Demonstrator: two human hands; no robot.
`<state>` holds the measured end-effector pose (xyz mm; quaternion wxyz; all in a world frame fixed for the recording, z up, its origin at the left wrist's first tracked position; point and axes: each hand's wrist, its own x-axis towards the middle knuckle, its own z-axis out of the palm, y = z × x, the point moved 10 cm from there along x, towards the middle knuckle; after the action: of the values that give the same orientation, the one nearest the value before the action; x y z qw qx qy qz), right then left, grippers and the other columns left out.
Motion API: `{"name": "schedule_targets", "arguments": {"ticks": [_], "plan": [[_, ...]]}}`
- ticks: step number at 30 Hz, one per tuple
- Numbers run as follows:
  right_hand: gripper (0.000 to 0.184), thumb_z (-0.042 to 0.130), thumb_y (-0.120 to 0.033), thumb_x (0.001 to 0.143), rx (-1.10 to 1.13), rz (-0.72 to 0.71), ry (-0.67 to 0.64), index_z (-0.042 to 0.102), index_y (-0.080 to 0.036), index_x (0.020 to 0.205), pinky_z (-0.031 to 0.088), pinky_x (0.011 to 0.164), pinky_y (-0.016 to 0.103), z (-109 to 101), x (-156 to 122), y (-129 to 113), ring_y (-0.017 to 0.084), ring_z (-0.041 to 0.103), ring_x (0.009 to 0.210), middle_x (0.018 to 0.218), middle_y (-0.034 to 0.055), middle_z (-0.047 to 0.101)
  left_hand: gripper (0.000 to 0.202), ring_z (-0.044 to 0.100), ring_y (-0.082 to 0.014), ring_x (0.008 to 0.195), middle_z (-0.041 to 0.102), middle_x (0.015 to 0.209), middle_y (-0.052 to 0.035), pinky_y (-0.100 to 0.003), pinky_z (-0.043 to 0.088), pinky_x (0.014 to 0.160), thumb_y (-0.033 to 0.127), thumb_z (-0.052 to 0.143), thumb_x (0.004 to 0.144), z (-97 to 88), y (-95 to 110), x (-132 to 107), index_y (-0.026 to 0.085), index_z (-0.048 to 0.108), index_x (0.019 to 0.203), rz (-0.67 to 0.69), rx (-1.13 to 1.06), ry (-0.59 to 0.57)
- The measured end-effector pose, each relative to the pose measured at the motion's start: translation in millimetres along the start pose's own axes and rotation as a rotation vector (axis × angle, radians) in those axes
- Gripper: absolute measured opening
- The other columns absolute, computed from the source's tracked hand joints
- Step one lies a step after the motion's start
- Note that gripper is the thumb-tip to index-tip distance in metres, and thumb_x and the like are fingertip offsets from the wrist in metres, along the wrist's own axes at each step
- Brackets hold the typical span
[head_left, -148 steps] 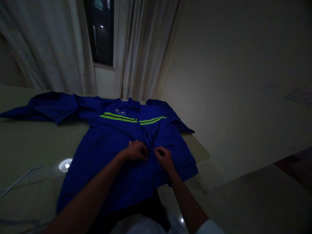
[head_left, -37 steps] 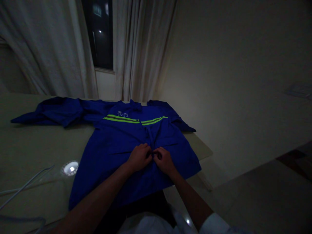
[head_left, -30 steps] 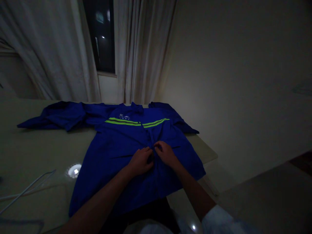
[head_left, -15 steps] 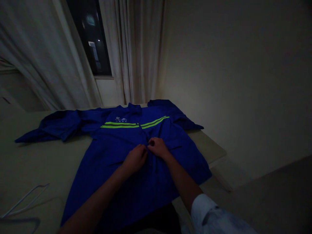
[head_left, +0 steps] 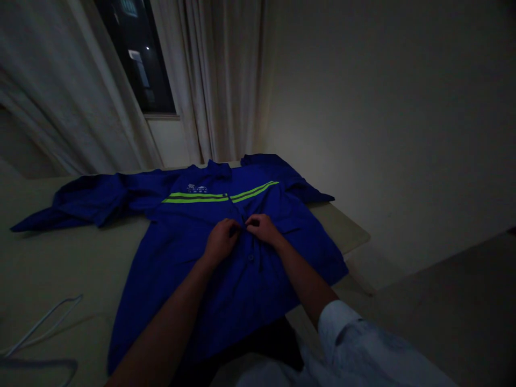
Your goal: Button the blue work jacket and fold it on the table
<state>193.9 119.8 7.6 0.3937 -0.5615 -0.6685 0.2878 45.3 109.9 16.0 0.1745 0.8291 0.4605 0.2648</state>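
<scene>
A blue work jacket [head_left: 173, 269] with two bright green stripes across the chest lies front up, its collar pointing away from me and its sleeves spread. Both hands meet at its front opening, below the stripes. My left hand [head_left: 223, 238] pinches the left side of the placket, fingertips closed on the cloth. From the right, my right hand [head_left: 263, 228] pinches the other edge, thumb and index finger pressed together. What lies exactly between the fingertips is too dark to make out. A button [head_left: 250, 257] shows on the placket just below the hands.
The jacket lies on a pale table [head_left: 48, 269], whose right corner [head_left: 357, 236] shows beyond it. White wire hangers [head_left: 40, 325] lie at the near left. Behind are long curtains [head_left: 217, 80], a dark window [head_left: 139, 64] and a plain wall [head_left: 382, 123] on the right.
My left hand has moved up the placket, closer to the right hand, which stays pinched. A button below them now shows. The whole view has shifted slightly.
</scene>
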Motion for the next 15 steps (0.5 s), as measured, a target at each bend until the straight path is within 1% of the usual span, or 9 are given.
{"name": "schedule_targets", "arguments": {"ticks": [4,7,11,15], "plan": [[0.015,0.066,-0.016,0.072,0.029,-0.025,-0.027,0.078,-0.019,0.080,0.046,0.064,0.023,3,-1,-1,0.015,0.063,0.067,0.070,-0.0020,0.071,0.020,0.065,-0.0228,0.106,0.071,0.108,-0.0062,-0.035,0.050,0.096,0.022,0.051,0.099,-6.7,12,-4,0.023,0.069,0.109,0.048,0.037,0.029],[0.018,0.066,-0.017,0.073,0.011,-0.052,-0.026,0.079,-0.018,0.084,0.045,0.063,0.023,3,-3,-1,0.014,0.062,0.066,0.071,-0.0018,0.072,0.025,0.063,-0.0241,0.107,0.071,0.109,-0.0075,-0.036,0.049,0.096,0.021,0.048,0.102,-9.2,20,-7,0.024,0.071,0.111,0.092,0.116,0.018],[0.019,0.065,-0.021,0.078,0.022,-0.068,-0.036,0.081,-0.018,0.089,0.046,0.065,0.024,5,-3,0,0.015,0.064,0.069,0.078,0.0008,0.075,0.029,0.063,-0.0233,0.106,0.072,0.110,-0.0076,-0.035,0.048,0.096,0.018,0.046,0.102,-6.4,29,-8,0.024,0.071,0.116,0.177,0.280,-0.033],[0.020,0.065,-0.022,0.081,0.046,-0.067,-0.045,0.082,-0.018,0.092,0.049,0.071,0.026,6,-1,4,0.017,0.067,0.074,0.082,0.0020,0.077,0.028,0.063,-0.0234,0.105,0.072,0.111,-0.0073,-0.036,0.047,0.095,0.017,0.047,0.102,-3.5,29,-7,0.023,0.070,0.117,0.203,0.322,-0.057]]}}
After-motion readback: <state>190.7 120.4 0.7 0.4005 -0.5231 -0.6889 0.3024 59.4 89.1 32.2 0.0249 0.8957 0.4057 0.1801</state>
